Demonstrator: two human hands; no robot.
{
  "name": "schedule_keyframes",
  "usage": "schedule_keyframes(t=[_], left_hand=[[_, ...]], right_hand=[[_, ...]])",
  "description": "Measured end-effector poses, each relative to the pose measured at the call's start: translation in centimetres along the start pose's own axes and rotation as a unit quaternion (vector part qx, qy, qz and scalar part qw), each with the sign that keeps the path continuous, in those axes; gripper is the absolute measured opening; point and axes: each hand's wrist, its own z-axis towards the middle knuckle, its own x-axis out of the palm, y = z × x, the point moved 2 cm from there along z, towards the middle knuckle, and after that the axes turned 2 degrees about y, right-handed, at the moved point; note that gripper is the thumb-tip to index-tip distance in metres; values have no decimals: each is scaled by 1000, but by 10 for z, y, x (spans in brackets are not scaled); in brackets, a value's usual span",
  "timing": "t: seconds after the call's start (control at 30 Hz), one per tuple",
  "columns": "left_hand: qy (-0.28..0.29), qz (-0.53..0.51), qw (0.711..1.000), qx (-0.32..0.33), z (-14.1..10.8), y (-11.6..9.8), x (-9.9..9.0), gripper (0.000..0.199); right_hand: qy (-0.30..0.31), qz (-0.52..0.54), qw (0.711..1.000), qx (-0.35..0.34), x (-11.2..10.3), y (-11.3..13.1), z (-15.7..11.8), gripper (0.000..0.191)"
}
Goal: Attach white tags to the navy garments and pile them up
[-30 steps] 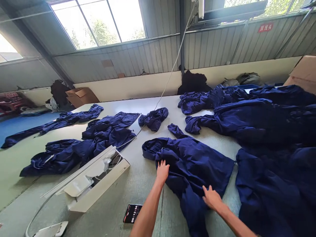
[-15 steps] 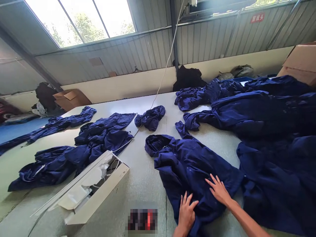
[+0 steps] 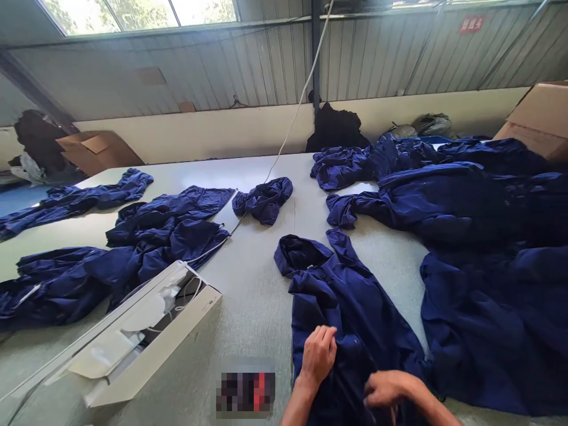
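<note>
A navy blue hooded jacket (image 3: pixel 368 302) lies front up on the table, its hood pointing away from me and one sleeve stretched out at the back right. On the front of the jacket, my left hand (image 3: pixel 318 354) is closed, fingers bent together on the cloth. Lower and to the right, my right hand (image 3: pixel 387 387) hangs over the lower part of the jacket with its fingers curled in. Motion blurs its fingertips, and what they hold, if anything, is hidden.
More navy garments lie to the right (image 3: pixel 492 331) and left (image 3: pixel 160 254). An opened white box (image 3: pixel 160 343) with cables stands at left front, near a pixelated patch. A white cord (image 3: pixel 302 100) hangs to the table (image 3: pixel 252 307). Cardboard boxes (image 3: pixel 536 118) stand behind.
Both hands lay spread flat on the jacket before; now their fingers are curled in. The left moved up the cloth, the right down and nearer me. The jacket lies straighter and narrower.
</note>
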Motion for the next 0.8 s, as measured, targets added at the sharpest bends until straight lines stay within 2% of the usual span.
schedule_keyframes(t=[0.07,0.13,0.2,0.27,0.37,0.47,0.57,0.63,0.8], left_hand=[[-31,19,999,40,27,-9,-13,37],[-51,37,997,42,53,-9,-17,44],[-54,58,997,5,72,2,-9,49],[-38,76,995,-52,77,23,7,47],[1,83,991,-105,55,59,34,37],[14,79,992,-98,16,84,46,36],[17,62,993,-102,-14,95,40,35],[21,46,992,-113,-24,96,32,30],[5,27,989,-145,-20,93,14,21]], right_hand=[[-43,9,999,-11,-31,11,13,21],[-113,14,993,-21,-66,22,33,29],[-167,8,986,-15,-98,31,59,37],[-218,-2,976,-5,-125,36,88,41],[-280,-38,959,-20,-152,39,130,39],[-293,-107,948,-70,-166,40,172,41],[-270,-124,952,-75,-177,32,210,47],[-263,-112,957,-59,-183,23,230,50],[-233,-88,968,-9,-189,-2,256,48]])
